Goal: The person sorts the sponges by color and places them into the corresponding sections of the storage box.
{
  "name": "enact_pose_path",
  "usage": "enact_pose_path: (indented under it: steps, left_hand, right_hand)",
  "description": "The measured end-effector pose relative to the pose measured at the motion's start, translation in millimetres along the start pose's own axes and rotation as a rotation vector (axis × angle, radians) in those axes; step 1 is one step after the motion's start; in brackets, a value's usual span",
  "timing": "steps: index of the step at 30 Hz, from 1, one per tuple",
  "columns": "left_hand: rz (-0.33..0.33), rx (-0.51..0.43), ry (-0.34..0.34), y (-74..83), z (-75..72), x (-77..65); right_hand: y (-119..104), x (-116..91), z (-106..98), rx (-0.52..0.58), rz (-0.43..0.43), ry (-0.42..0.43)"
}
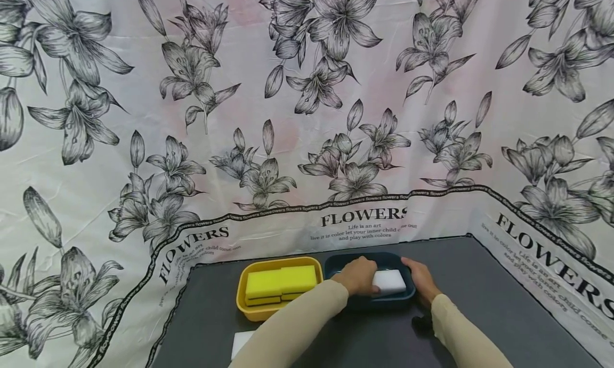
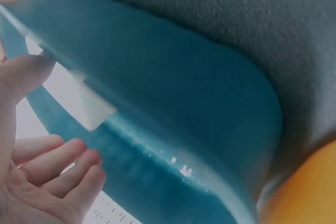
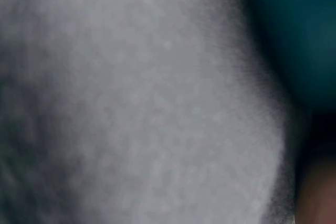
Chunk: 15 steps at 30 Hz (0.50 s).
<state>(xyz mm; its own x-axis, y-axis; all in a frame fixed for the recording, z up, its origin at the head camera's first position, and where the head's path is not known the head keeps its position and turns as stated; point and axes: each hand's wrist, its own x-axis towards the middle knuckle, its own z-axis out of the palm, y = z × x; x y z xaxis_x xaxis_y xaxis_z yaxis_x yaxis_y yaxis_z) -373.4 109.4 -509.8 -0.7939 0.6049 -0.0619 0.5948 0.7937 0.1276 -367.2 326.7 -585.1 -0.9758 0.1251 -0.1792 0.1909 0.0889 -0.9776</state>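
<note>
A dark blue plastic basin stands on the grey table, with a white sponge-like block inside it. My left hand reaches over the basin at the block's left end. In the left wrist view the left thumb lies beside the white block, and the fingers are loosely bent with space between them and the thumb. My right hand holds the basin's right rim. Only a blurred bit of skin and the blue basin wall show in the right wrist view.
A yellow tub with stacked yellow sponges stands left of the basin. Another white block lies on the table, partly covered by my left sleeve. Flower-printed cloth hangs behind and at both sides.
</note>
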Motion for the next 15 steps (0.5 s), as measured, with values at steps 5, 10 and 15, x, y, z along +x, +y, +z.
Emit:
enact_pose_path:
  steps: [5, 10, 15]
  left_hand:
    - [-0.018, 0.006, -0.025, -3.6, -12.3, -4.8]
    - [-0.004, -0.011, -0.052, -4.2, -23.4, -11.4]
    - [0.039, -0.005, -0.068, -4.8, -34.1, -21.7]
  right_hand:
    - [-1, 0, -1, -0.01, -0.004, -0.003]
    - [1, 3, -3, -0.021, -0.012, -0.005]
    - [3, 3, -1, -0.031, -0.017, -0.008]
